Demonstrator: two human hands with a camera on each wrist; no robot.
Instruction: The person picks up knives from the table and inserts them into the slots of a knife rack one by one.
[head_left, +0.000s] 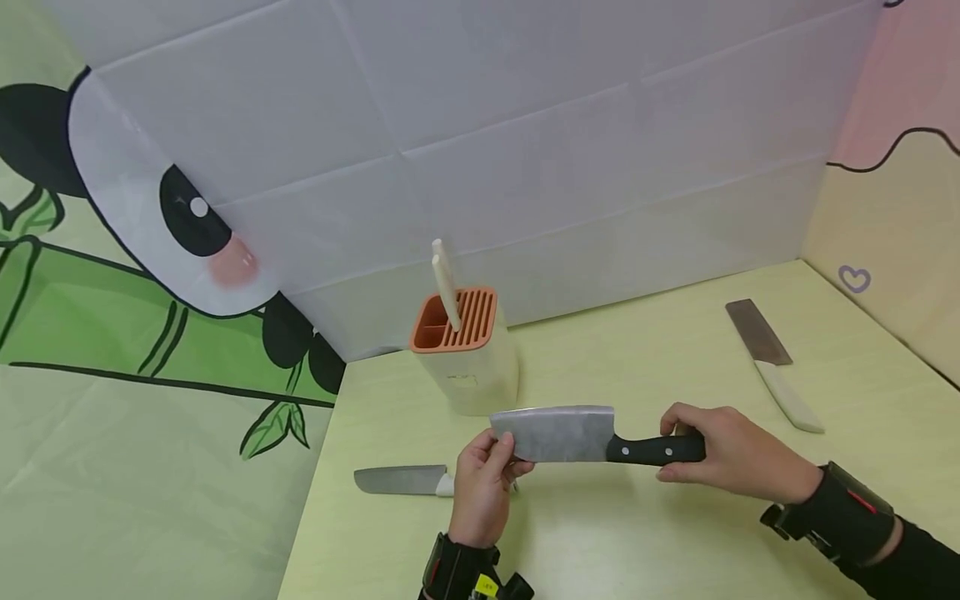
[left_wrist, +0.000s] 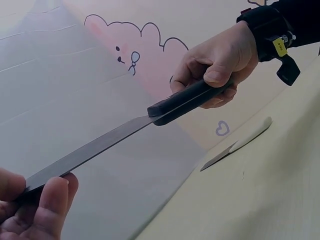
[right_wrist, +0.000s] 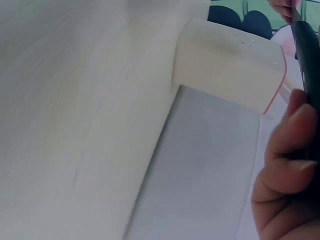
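A cleaver with a broad grey blade and a black riveted handle is held level above the table between both hands. My left hand pinches the far end of the blade between thumb and fingers. At the other end, my right hand grips the black handle. Behind the cleaver stands a cream knife block with an orange slotted top, and white handles stick up out of it. A white-handled knife lies on the table beside my left hand, its handle partly hidden by that hand.
Another knife, with a white handle and a dark wide blade, lies at the right of the pale table. A printed cloth wall rises along the table's back edge, with a further panel at the right.
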